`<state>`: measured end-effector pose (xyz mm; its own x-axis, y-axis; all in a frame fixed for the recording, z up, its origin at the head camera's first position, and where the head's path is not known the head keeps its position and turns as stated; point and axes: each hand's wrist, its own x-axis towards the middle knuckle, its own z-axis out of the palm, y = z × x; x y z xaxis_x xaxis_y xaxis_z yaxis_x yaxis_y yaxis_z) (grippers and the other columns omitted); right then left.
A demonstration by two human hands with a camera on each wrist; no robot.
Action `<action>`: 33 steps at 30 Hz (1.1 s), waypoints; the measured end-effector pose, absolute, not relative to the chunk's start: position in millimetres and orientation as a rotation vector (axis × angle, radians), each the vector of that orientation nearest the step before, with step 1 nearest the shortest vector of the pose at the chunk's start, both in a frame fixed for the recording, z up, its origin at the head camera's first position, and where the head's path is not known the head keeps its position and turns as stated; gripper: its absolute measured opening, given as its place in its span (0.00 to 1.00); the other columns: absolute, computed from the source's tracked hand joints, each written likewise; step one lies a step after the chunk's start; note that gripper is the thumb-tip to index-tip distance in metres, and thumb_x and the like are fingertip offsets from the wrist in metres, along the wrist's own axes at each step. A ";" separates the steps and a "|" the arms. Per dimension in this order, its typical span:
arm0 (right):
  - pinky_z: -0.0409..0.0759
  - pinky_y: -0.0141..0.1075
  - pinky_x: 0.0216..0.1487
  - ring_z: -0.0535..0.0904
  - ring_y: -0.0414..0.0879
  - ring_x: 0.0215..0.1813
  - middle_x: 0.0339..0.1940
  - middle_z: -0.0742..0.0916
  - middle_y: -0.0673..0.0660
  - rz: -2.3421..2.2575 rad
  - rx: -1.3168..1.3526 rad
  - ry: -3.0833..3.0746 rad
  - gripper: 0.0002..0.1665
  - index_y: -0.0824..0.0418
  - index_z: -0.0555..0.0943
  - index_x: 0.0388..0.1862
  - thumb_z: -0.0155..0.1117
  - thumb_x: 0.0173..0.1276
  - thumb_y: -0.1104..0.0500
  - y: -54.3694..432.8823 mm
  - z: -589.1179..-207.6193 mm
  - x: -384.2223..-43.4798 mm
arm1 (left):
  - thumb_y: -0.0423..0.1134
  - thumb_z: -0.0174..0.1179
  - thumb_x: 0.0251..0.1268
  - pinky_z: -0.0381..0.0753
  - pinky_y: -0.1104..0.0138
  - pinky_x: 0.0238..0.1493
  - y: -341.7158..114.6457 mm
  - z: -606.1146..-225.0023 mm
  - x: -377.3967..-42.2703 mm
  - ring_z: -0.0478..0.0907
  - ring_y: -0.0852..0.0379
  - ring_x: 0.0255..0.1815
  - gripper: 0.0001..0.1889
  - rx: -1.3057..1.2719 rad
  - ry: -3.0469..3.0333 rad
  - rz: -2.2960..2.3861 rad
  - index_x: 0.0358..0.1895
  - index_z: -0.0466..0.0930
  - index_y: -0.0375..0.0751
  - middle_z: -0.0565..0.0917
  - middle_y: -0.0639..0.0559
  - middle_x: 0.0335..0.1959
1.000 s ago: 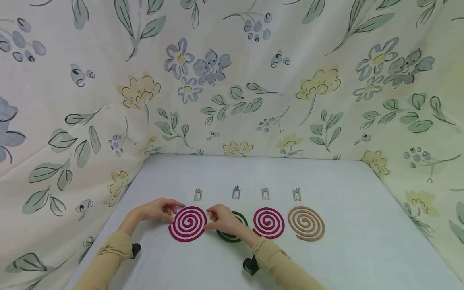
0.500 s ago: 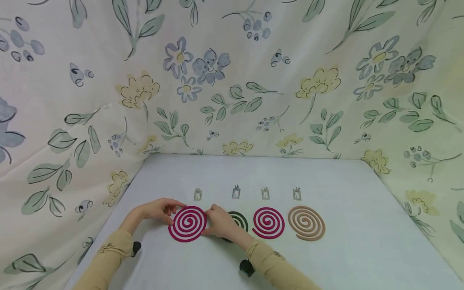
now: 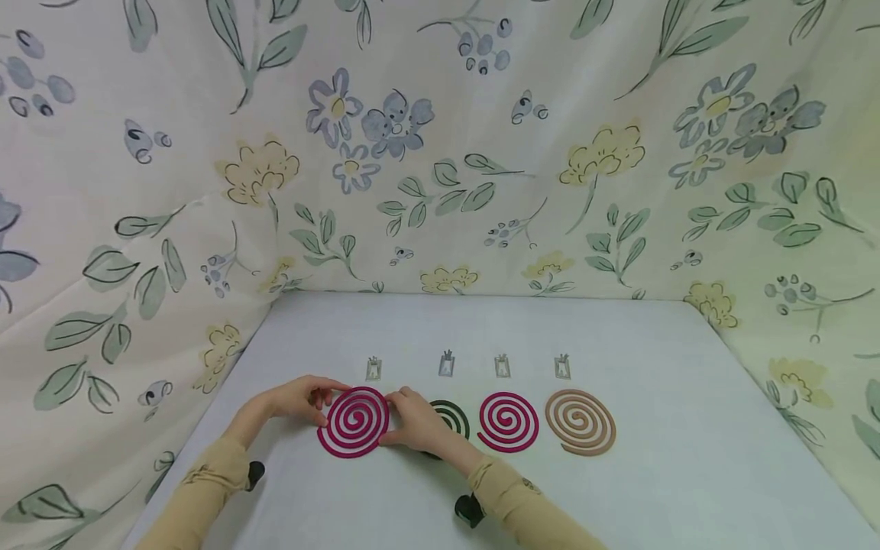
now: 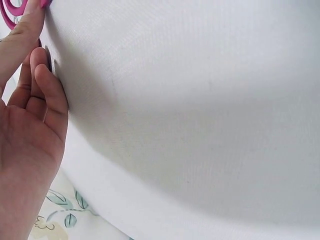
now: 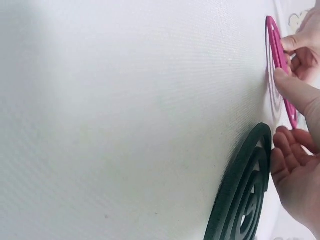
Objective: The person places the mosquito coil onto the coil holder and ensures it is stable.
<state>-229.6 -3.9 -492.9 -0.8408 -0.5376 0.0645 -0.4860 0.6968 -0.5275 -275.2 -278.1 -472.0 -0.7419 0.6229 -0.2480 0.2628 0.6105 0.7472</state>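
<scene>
Breakage seems the likeliest mishap: uneven pull between the left hand (image 3: 302,400) and right hand (image 3: 416,421) could snap the leftmost magenta mosquito coil (image 3: 357,418). Each grip is half spread, holding opposite edges, seemingly just above the tabletop (image 3: 660,367), left of the dark green mosquito coil (image 5: 239,189). It looks flat, round, slender-stranded.

Two magenta coils (image 3: 357,418) (image 3: 507,421), one dark green coil (image 5: 240,172) and one tan coil (image 3: 576,417) are counted, four coils in all. Four small metal pieces (image 3: 373,369) (image 3: 447,363) (image 3: 503,367) (image 3: 562,367) are seen on one counter (image 3: 653,367). One left hand (image 3: 302,398) and one right hand (image 3: 419,422) are shown, and two sleeves (image 3: 195,496) (image 3: 529,508) and two black wrist devices (image 3: 256,475) (image 3: 469,510) are also counted.
</scene>
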 end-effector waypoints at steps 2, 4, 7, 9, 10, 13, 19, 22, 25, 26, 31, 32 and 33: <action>0.75 0.32 0.53 0.75 0.41 0.49 0.46 0.82 0.52 -0.897 -0.851 2.771 0.36 0.60 0.75 0.58 0.75 0.52 0.47 -3.0 -493.0 -230.2 | 0.33 0.68 0.52 0.72 0.71 0.35 -279.7 -472.6 -275.0 0.69 0.55 0.34 0.32 0.705 2.345 0.997 0.64 0.70 0.37 0.75 0.44 0.36; 0.75 0.33 0.54 0.76 0.41 0.50 0.47 0.83 0.52 -0.940 -0.856 2.747 0.36 0.60 0.74 0.59 0.74 0.54 0.49 -2.4 -493.7 -230.8 | 0.33 0.68 0.52 0.72 0.71 0.35 -280.8 -473.6 -274.6 0.69 0.55 0.35 0.32 0.692 2.349 1.017 0.64 0.70 0.37 0.76 0.44 0.37; 0.76 0.31 0.51 0.77 0.40 0.46 0.45 0.84 0.51 -1.004 -0.855 2.724 0.36 0.59 0.72 0.62 0.73 0.56 0.50 -1.7 -495.4 -232.2 | 0.34 0.68 0.53 0.73 0.71 0.36 -282.2 -475.6 -273.4 0.70 0.55 0.35 0.32 0.671 2.367 1.042 0.64 0.70 0.37 0.76 0.44 0.39; 0.76 0.28 0.45 0.77 0.37 0.41 0.42 0.85 0.51 -1.059 -0.847 2.702 0.37 0.59 0.70 0.65 0.72 0.57 0.52 -1.4 -496.8 -232.9 | 0.34 0.68 0.53 0.73 0.71 0.36 -282.8 -476.9 -272.9 0.71 0.55 0.36 0.32 0.661 2.380 1.062 0.64 0.69 0.38 0.77 0.44 0.40; 0.76 0.27 0.42 0.76 0.36 0.38 0.40 0.85 0.51 -1.090 -0.841 2.687 0.37 0.59 0.69 0.66 0.71 0.58 0.53 -1.1 -497.1 -233.2 | 0.35 0.68 0.53 0.74 0.71 0.36 -283.2 -477.5 -272.6 0.71 0.55 0.36 0.32 0.660 2.388 1.070 0.65 0.69 0.38 0.77 0.44 0.40; 0.74 0.23 0.35 0.73 0.32 0.31 0.36 0.84 0.52 -1.174 -0.836 2.643 0.38 0.59 0.67 0.67 0.70 0.60 0.55 0.1 -497.8 -233.3 | 0.35 0.68 0.54 0.75 0.70 0.36 -284.1 -479.0 -272.3 0.73 0.56 0.35 0.33 0.675 2.399 1.097 0.65 0.69 0.39 0.79 0.43 0.40; 0.73 0.23 0.34 0.71 0.30 0.30 0.34 0.84 0.53 -1.283 -0.882 2.621 0.37 0.62 0.66 0.68 0.68 0.61 0.60 3.5 -501.9 -234.8 | 0.34 0.67 0.54 0.77 0.70 0.35 -286.2 -484.6 -273.2 0.74 0.59 0.33 0.33 0.664 2.411 1.128 0.67 0.68 0.39 0.80 0.45 0.37; 0.73 0.23 0.33 0.71 0.30 0.29 0.34 0.84 0.53 -1.345 -0.897 2.611 0.35 0.62 0.65 0.68 0.66 0.62 0.62 6.7 -504.6 -236.7 | 0.35 0.67 0.54 0.77 0.71 0.35 -286.3 -486.3 -273.9 0.74 0.60 0.32 0.34 0.650 2.407 1.150 0.67 0.67 0.39 0.80 0.46 0.36; 0.71 0.23 0.30 0.70 0.30 0.27 0.35 0.85 0.54 -1.407 -0.896 2.602 0.34 0.63 0.66 0.67 0.65 0.63 0.63 10.3 -505.9 -238.8 | 0.36 0.68 0.54 0.77 0.71 0.34 -285.5 -486.3 -274.2 0.73 0.61 0.31 0.35 0.652 2.409 1.165 0.67 0.67 0.39 0.80 0.47 0.35; 0.71 0.23 0.30 0.70 0.30 0.27 0.34 0.85 0.55 -1.428 -0.894 2.597 0.33 0.63 0.66 0.67 0.64 0.64 0.63 11.5 -505.9 -239.5 | 0.36 0.68 0.54 0.77 0.72 0.33 -285.2 -485.7 -274.2 0.73 0.62 0.30 0.35 0.655 2.409 1.172 0.67 0.67 0.39 0.80 0.47 0.34; 0.71 0.23 0.28 0.70 0.31 0.27 0.34 0.86 0.56 -1.543 -0.831 2.548 0.30 0.62 0.68 0.66 0.63 0.65 0.63 15.8 -503.6 -241.8 | 0.36 0.67 0.55 0.76 0.71 0.32 -282.8 -479.9 -272.8 0.75 0.62 0.31 0.35 0.645 2.395 1.245 0.68 0.65 0.38 0.83 0.45 0.35; 0.70 0.23 0.28 0.70 0.31 0.27 0.34 0.86 0.57 -1.574 -0.812 2.529 0.30 0.62 0.69 0.65 0.63 0.64 0.64 16.3 -502.7 -241.9 | 0.35 0.67 0.56 0.76 0.71 0.32 -282.5 -478.6 -272.4 0.76 0.61 0.31 0.35 0.640 2.390 1.267 0.68 0.65 0.38 0.83 0.44 0.36; 0.70 0.23 0.28 0.70 0.32 0.27 0.34 0.86 0.57 -1.600 -0.790 2.511 0.29 0.61 0.69 0.65 0.63 0.64 0.63 16.6 -501.7 -242.0 | 0.35 0.66 0.56 0.77 0.70 0.32 -282.4 -477.4 -272.1 0.76 0.61 0.31 0.35 0.633 2.387 1.287 0.68 0.64 0.38 0.83 0.43 0.36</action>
<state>-242.0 16.6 -501.7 -0.8666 -0.4494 0.2168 -0.3864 0.3296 -0.8614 -272.1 -282.4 -477.4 -0.8369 0.5388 -0.0959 0.2159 0.4860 0.8469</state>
